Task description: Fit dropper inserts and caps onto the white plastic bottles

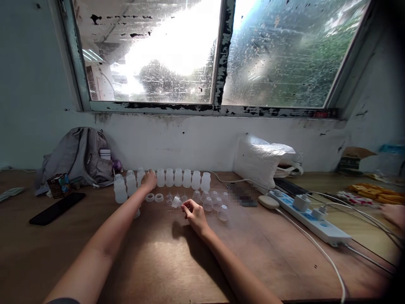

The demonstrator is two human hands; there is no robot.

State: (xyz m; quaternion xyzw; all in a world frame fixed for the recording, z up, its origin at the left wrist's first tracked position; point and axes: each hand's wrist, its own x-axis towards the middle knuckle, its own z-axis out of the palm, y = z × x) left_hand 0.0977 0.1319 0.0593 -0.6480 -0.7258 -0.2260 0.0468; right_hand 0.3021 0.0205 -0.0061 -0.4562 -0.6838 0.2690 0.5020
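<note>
My left hand (149, 180) is closed at the left end of a row of open, frosted baby bottles (178, 177), around a bottle that it almost wholly hides. Left of it stand capped baby bottles (120, 188). Above the table, my right hand (194, 214) pinches a clear bottle nipple (176, 202) between thumb and fingers; it looks seated in a ring. Two white collar rings (158, 197) lie between my hands. More clear nipples (169, 198) are just behind the held one. Several clear dome caps (222, 213) stand right of my right hand.
On the left are a grey backpack (77, 154), a small box (59, 185) and a black phone (57, 208). To the right lie a power strip (316, 221) with cables, a round white disc (268, 202) and a white padded bag (259, 160). Another person's hand (394, 214) shows at the right edge.
</note>
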